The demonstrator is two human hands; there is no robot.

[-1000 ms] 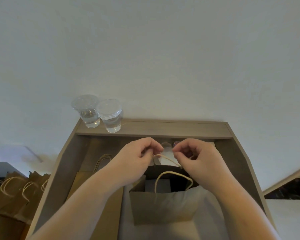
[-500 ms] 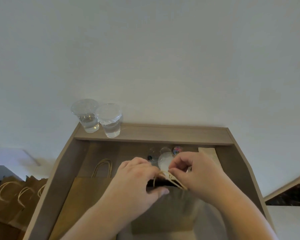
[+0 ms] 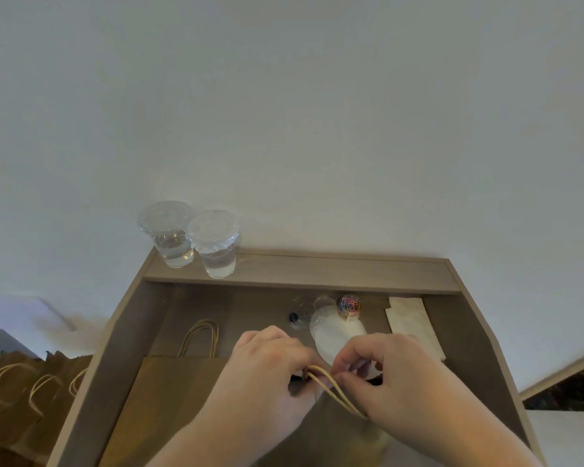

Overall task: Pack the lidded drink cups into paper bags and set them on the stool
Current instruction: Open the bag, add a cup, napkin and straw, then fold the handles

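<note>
The left grip [image 3: 270, 375] and right grip [image 3: 397, 374] both pinch the handles [image 3: 331, 389] of the bag [image 3: 338, 433]. Two lidded cups [image 3: 214, 246] stand well beyond the bag.

1. Left hand [image 3: 267, 379]: bare, uncovered from fingertips to wrist.
2. Right hand [image 3: 398, 375]: bare, in the same condition as item 1.
3. Left forearm [image 3: 196, 443]: bare along its whole visible length.
4. Right forearm [image 3: 479, 439]: bare along its whole visible length.
</note>
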